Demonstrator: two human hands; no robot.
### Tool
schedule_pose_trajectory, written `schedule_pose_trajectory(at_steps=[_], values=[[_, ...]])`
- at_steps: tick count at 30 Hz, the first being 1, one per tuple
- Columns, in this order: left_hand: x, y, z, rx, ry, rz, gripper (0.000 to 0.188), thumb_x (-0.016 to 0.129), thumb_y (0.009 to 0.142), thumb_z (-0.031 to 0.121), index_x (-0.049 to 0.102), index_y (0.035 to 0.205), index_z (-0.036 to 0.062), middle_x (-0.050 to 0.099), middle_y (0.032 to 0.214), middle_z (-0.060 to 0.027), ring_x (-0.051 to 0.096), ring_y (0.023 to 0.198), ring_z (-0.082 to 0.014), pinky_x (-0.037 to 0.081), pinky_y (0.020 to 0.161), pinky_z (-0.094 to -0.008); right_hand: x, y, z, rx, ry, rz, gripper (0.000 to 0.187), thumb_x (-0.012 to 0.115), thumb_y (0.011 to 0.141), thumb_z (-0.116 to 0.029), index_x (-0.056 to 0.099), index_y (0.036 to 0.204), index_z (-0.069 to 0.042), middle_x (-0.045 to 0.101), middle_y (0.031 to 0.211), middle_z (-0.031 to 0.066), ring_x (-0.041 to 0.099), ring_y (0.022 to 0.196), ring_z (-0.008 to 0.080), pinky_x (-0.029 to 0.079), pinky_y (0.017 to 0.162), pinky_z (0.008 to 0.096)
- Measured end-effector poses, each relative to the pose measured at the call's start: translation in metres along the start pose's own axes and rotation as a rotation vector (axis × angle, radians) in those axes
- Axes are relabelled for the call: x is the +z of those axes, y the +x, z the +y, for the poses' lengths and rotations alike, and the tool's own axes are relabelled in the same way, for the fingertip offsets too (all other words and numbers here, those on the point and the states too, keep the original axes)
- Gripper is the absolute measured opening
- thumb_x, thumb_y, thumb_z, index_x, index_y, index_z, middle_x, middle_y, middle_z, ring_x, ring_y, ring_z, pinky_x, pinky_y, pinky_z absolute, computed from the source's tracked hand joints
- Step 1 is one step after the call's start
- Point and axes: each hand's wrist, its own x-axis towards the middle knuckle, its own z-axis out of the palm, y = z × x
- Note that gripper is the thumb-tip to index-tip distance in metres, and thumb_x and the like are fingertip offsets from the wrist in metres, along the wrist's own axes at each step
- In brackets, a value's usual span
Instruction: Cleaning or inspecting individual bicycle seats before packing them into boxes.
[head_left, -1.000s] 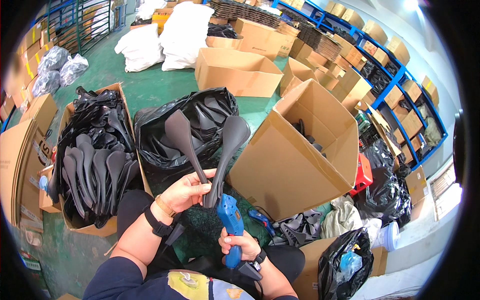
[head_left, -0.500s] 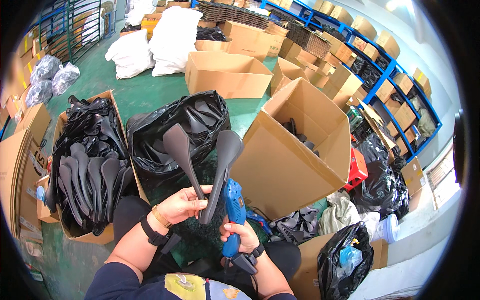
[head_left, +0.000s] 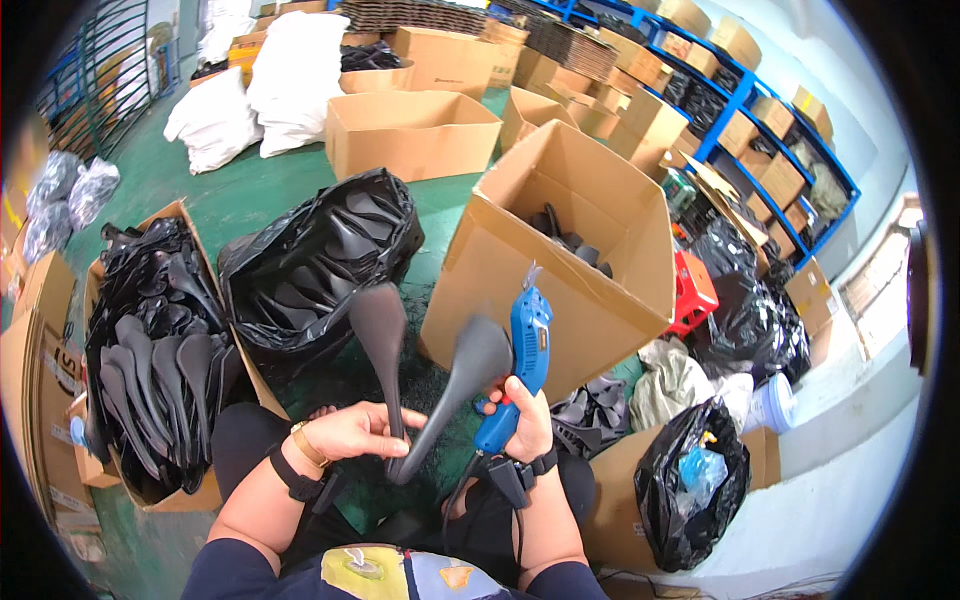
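Black saddles (head_left: 380, 325) splay from left hand (head_left: 358, 434), wide edges apart.

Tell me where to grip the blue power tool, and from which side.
Grip the blue power tool by its lower body, probably from the right, as the right hand does: its metal tip points away from there and the cord leaves below.

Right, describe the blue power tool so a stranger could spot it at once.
Find the big open cardboard box right of centre. In front of it, the person's right hand grips the blue power tool. Its bright blue body and thin pale tip set it apart from the dark paddle-shaped pieces in the left hand.
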Motion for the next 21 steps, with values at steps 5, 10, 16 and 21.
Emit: schedule_pose_trajectory(at_steps=[5, 10, 16, 21], values=[[0.001, 0.021, -0.031, 0.013, 0.098, 0.346, 0.063, 0.07, 0.082, 0.004, 0.036, 0.134, 0.0018, 0.059, 0.102, -0.0051, 0.058, 0.09, -0.0105, 0.049, 0.078, -0.0259, 0.002, -0.002, -0.009, -0.037, -0.152, 0.044, 0.03, 0.073, 0.078, -0.005, 0.056, 0.103, -0.004, 0.058, 0.077, 0.0044, 0.058, 0.064, 0.0156, 0.051, 0.059, 0.0301], [-0.016, 0.043, -0.022, 0.161, 0.033, 0.534, 0.032, 0.069, 0.085, 0.012, 0.052, 0.111, 0.0049, 0.059, 0.095, -0.0035, 0.058, 0.085, -0.0101, 0.05, 0.072, -0.0255, 0.008, -0.005, 0.001, -0.035, -0.388, 0.029, 0.034, 0.077, 0.072, 0.0, 0.058, 0.1, -0.001, 0.061, 0.078, 0.0053, 0.059, 0.061, 0.0146, 0.05, 0.058, 0.0285], [-0.003, 0.052, -0.007, 0.005, -0.429, 0.322, 0.025, 0.055, 0.097, 0.022, 0.053, 0.116, 0.005, 0.061, 0.108, -0.0042, 0.06, 0.095, -0.013, 0.05, 0.084, -0.0308, 0.019, -0.007, 0.02, 0.184, -0.371, -0.098, 0.032, 0.075, 0.076, -0.005, 0.058, 0.103, -0.001, 0.063, 0.08, 0.0063, 0.062, 0.066, 0.0155, 0.052, 0.063, 0.0292], [-0.022, 0.042, 0.005, 0.204, -0.629, 0.39, 0.021, 0.053, 0.097, 0.024, 0.053, 0.111, 0.0091, 0.064, 0.101, -0.0043, 0.062, 0.09, -0.0176, 0.052, 0.081, -0.0332, -0.004, -0.008, 0.027, 0.268, -0.19, -0.108, 0.024, 0.068, 0.081, -0.009, 0.057, 0.102, -0.003, 0.058, 0.078, 0.0057, 0.059, 0.071, 0.017, 0.052, 0.068, 0.0346]])
